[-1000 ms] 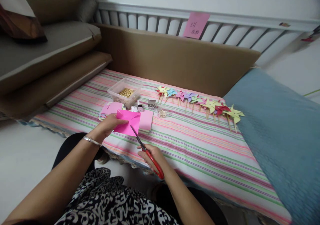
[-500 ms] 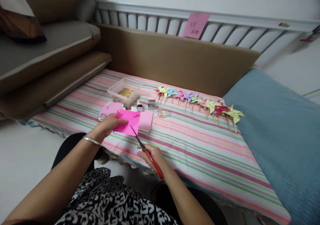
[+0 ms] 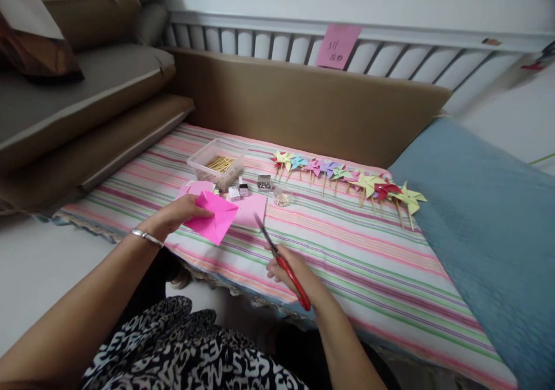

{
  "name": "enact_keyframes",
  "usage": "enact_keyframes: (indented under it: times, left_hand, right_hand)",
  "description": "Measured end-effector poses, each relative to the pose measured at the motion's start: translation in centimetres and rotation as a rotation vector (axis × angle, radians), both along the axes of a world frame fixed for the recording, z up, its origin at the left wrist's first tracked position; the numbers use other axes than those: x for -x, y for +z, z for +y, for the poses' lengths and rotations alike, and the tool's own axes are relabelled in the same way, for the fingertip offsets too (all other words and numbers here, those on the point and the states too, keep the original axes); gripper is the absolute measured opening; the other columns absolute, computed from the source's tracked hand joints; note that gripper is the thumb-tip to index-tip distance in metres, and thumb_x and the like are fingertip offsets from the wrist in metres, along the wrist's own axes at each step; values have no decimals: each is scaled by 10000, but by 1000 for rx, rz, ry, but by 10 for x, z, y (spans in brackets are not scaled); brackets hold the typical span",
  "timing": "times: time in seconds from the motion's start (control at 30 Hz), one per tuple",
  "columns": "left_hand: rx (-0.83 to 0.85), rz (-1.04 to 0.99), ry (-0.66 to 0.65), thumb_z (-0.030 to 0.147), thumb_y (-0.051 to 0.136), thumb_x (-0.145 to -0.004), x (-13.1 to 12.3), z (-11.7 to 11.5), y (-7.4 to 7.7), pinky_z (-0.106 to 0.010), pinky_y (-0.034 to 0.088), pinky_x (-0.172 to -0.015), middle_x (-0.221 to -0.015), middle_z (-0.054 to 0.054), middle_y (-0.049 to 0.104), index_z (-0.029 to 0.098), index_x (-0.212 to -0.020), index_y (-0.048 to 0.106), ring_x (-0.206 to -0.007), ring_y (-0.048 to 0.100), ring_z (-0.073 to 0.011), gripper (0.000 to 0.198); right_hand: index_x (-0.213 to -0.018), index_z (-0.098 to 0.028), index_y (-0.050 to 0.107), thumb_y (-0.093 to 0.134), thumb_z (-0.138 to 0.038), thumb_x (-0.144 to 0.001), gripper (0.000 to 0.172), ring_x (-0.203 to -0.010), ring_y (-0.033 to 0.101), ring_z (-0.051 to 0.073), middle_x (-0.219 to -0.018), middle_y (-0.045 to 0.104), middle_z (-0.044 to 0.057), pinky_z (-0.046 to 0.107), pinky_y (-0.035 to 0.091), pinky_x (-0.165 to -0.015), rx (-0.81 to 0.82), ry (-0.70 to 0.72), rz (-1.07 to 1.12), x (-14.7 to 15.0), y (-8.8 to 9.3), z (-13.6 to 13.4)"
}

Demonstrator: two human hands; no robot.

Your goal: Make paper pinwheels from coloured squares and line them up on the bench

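Pinched in my left hand [image 3: 187,210] is a bright pink square of paper [image 3: 215,222], turned corner-down, with crease or cut lines on it. My right hand [image 3: 295,271] grips red-handled scissors [image 3: 291,274]; their dark blades point up and left, apart from the paper. Behind the pink square lies a light pink paper stack [image 3: 254,211] on the striped cloth. Another pile of pink paper [image 3: 195,189] is partly covered by my left hand.
A clear plastic box [image 3: 203,160] holds thin wooden sticks. Small boxes [image 3: 243,190], an open box of pins [image 3: 264,182] and a round clear dish [image 3: 281,197] stand nearby. Several paper pinwheels [image 3: 368,185] lie in a row at the back right. A brown board [image 3: 299,98] borders the cloth.
My right hand has drawn the scissors away to the right, off the paper. My left hand has shifted slightly left and turned the pink square.
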State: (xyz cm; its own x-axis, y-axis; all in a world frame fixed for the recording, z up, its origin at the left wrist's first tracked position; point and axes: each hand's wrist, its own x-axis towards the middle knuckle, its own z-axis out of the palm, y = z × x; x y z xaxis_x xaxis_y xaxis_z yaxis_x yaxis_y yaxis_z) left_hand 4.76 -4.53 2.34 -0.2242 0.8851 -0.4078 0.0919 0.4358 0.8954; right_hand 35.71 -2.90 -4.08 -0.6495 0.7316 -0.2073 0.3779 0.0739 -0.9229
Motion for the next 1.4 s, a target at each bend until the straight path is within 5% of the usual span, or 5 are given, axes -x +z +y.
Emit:
enact_keyframes:
  times: [0.17,0.43,0.83,1.2,1.4]
  left_hand:
    - [55,56,-329,219,757,-511,-39,-3,-17,-267,448,-485,-634,-60,695,173,-641,698,-534,616,-201,150]
    - [24,34,-507,240,779,-530,-74,7,-18,-250,414,-467,-684,-67,705,155,-743,719,-550,609,-196,237]
    - [-108,-753,149,278,739,-712,-109,-21,-58,-335,532,-833,-990,-103,735,140,-944,709,-878,678,-213,271]
    - [-165,-399,345,189,837,-518,-81,-4,-49,-264,516,-579,-749,-50,743,113,-859,703,-608,660,-167,374]
    - [-181,-199,360,232,845,-472,-42,-3,-32,-256,479,-556,-659,-35,713,105,-746,690,-567,635,-161,339]
  right_hand:
    - [-1184,-206,448,616,-394,-769,487,-637,553,117,-946,623,47,233,427,-542,29,-244,263,17,2,7]
    - [-1022,-187,547,572,-153,-625,399,-589,425,87,-758,529,-40,215,362,-558,26,-198,292,40,4,4]
    - [-1050,-174,518,560,-190,-658,394,-559,395,84,-711,470,-49,202,331,-514,-21,-523,480,55,-5,8]
    - [-1159,-210,491,616,-273,-736,445,-829,600,164,-902,611,27,289,470,-771,-51,-269,449,41,-22,7]
    - [-1167,-193,571,577,-440,-825,421,-568,536,108,-723,569,-6,231,440,-538,83,-15,208,32,-11,-14]
